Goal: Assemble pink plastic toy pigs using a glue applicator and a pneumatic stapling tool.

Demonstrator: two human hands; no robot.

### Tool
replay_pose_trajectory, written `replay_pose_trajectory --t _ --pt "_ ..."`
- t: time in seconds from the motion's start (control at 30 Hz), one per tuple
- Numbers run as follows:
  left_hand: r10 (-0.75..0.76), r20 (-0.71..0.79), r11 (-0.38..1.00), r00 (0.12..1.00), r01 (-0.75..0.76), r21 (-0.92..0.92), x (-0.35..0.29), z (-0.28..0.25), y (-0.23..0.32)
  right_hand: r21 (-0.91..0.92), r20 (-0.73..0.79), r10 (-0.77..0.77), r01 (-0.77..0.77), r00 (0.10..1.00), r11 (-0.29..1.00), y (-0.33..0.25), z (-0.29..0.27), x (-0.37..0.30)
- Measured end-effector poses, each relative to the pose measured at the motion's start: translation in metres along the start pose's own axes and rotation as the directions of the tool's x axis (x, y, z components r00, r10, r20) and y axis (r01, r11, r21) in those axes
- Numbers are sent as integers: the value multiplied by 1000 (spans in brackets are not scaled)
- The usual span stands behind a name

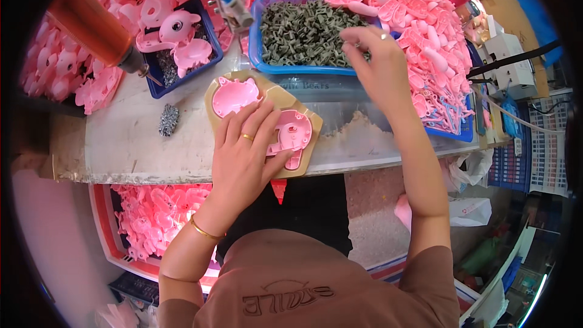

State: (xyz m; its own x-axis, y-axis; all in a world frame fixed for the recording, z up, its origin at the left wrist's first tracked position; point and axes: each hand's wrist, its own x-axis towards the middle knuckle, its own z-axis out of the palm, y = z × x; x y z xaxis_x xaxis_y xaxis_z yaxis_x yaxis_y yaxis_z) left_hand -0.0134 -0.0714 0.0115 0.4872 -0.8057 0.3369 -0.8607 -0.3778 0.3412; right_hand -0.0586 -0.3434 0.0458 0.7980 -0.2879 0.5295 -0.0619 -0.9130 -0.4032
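Observation:
A tan fixture (pixel 277 97) lies on the table in front of me, with hollow pink plastic shells in its recesses. My left hand (pixel 240 152) rests over it, fingers stretched out and apart. Its fingertips lie between the round shell (pixel 234 93) and the right-hand shell (pixel 297 129), and its thumb touches the latter's lower end. My right hand (pixel 384 64) is raised over the right end of a blue bin (pixel 255 36) full of small dark grey-green parts (pixel 303 30). Its fingers are curled together; anything between them is too small to make out.
An orange power screwdriver (pixel 91 21) hangs at upper left beside a dark blue tray (pixel 214 39) holding screws and a pink toy animal (pixel 176 27). A screw cluster (pixel 169 119) lies on the table. Pink parts (pixel 419 6) heap behind; a crate (pixel 100 206) stands below.

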Motion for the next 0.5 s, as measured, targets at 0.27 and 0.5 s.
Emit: replay_pose_trajectory --t 0.27,0.5 --pt "-8 0 1000 1000 8 -3 0 1 -1 -136 -2 81 -80 997 987 30 16 30" --pt "11 57 999 998 -9 -34 3 -10 1 543 259 334 -423 906 725 8 -6 15"
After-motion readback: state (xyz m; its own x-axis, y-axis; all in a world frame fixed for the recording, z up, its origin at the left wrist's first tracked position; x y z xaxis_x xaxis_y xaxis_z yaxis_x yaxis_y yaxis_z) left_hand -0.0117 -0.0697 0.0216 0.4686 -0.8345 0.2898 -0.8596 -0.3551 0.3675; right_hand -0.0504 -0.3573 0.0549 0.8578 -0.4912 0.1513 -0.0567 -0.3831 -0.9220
